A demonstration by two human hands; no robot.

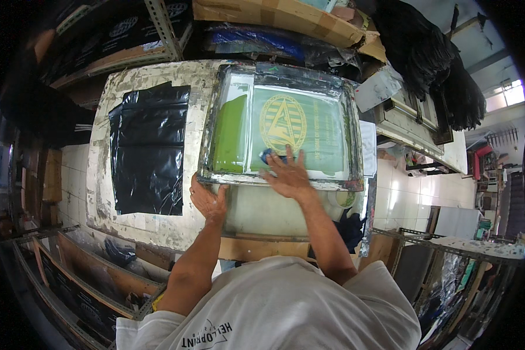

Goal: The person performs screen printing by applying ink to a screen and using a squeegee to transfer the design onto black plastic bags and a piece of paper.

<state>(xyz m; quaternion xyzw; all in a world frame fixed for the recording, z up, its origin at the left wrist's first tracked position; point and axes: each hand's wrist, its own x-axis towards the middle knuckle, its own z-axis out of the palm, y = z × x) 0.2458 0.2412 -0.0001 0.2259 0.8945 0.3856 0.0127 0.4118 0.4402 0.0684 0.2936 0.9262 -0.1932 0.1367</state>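
Observation:
A screen printing frame [359,146] lies on the worktable, its pale green mesh [318,146] showing a round yellow emblem and lettering. Bright green ink [230,137] covers the mesh's left part. My left hand [208,201] grips the frame's near left corner, with some fingers hidden beneath the edge. Over the near part of the mesh, my right hand [288,176] presses with fingers spread on a small dark blue rag [266,156], partly covered by the fingers. Left of the frame lies a flat black plastic bag [149,149].
The paint-stained table [102,166] carries the frame. A dark cloth [350,229] and a roll of tape [340,199] sit near its right front. Cardboard [291,20] is stacked behind. Metal shelves [93,280] stand at the near left. A person's dark sleeve [52,111] shows at left.

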